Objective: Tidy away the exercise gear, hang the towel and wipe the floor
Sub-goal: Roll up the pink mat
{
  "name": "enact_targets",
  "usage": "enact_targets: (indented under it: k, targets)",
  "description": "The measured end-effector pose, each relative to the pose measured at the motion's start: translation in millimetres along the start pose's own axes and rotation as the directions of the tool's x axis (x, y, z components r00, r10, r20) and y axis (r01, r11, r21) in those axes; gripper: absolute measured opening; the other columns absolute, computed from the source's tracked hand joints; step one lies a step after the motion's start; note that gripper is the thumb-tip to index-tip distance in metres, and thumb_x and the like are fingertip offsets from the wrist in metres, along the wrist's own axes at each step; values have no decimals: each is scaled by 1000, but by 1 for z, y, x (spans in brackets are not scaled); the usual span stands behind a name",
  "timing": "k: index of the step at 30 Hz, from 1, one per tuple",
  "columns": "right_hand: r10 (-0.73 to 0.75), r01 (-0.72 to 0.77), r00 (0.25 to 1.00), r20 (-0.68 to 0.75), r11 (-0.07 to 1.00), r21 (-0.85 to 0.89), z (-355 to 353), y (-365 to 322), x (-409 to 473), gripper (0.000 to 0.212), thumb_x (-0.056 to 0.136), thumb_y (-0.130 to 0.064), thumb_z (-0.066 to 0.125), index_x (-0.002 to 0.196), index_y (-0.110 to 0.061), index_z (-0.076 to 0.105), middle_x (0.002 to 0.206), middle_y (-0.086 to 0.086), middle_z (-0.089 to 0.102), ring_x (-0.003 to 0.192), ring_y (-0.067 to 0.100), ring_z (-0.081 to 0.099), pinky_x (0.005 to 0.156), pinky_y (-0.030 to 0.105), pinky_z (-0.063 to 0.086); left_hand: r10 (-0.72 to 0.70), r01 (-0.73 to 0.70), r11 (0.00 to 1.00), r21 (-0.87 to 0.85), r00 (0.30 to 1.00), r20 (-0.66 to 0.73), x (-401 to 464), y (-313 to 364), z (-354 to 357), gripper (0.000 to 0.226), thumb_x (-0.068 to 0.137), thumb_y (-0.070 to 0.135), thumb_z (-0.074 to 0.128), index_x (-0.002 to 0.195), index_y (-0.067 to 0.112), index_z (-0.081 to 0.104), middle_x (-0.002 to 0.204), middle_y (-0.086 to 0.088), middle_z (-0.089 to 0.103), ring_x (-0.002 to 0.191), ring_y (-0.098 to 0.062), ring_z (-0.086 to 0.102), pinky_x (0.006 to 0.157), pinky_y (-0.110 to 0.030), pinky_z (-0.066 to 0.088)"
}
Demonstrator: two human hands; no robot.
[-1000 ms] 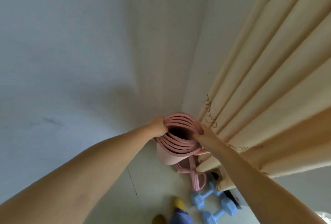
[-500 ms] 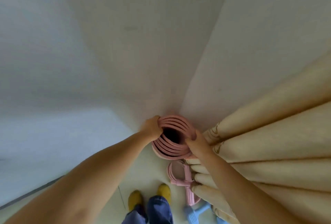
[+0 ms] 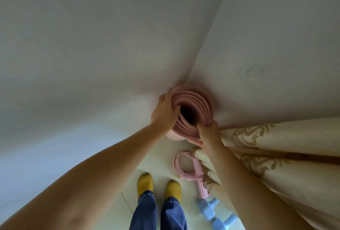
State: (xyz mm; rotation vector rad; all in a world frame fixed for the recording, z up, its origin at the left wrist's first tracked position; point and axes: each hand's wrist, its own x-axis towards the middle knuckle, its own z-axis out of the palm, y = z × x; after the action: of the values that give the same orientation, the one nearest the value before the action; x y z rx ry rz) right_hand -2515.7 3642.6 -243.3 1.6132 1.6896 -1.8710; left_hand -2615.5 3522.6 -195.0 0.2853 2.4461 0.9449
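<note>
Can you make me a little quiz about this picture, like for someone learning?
1. True or false: the rolled pink mat stands upright in the corner of the walls.
2. Which hands hold the top of the mat? A) only the left hand B) only the right hand C) both
3. Fill in: the dumbbells on the floor are ____ in colour.

Key: 1 true; 2 C; 3 blue.

Matt, seemingly foam rolled mat (image 3: 200, 101); patterned cloth curtain (image 3: 276, 156); smooth floor (image 3: 158, 156).
</note>
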Motion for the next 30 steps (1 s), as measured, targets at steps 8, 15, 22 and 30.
enact_targets:
  k: [8,15,22,30]
  targets:
    - [84,-101,990,116,983,155,9,-29,-21,80,80,-39,71,144,-35,23,139,6,43,118,33,53,65,40,60,-334,506,695,-511,856,394,4,-26,-1,72,80,69,49,138,31,28,138,-6,47,116,-33,54,75,-44,57]
    - [82,-90,995,50,978,188,2,-22,-32,81,77,-51,70,141,-30,26,138,5,47,112,33,58,53,35,57,-345,535,708,-461,832,435,-1,-30,-6,75,82,64,53,143,31,23,145,-6,40,126,-31,47,72,-39,56]
    - [85,-85,996,5,993,79,-8,-36,-51,68,89,-31,62,143,-20,23,142,10,41,117,31,52,64,38,55,-442,564,732,-381,819,365,-17,-17,-22,73,92,45,53,149,29,10,150,-11,32,129,-34,43,88,-47,53]
    - [-396,312,917,-58,798,-515,-11,-69,-97,44,95,-32,44,130,-5,45,127,18,55,115,35,53,93,40,44,-38,46,999,-30,974,221,-35,19,-57,41,98,44,38,127,17,47,122,3,58,103,-18,57,89,-31,46]
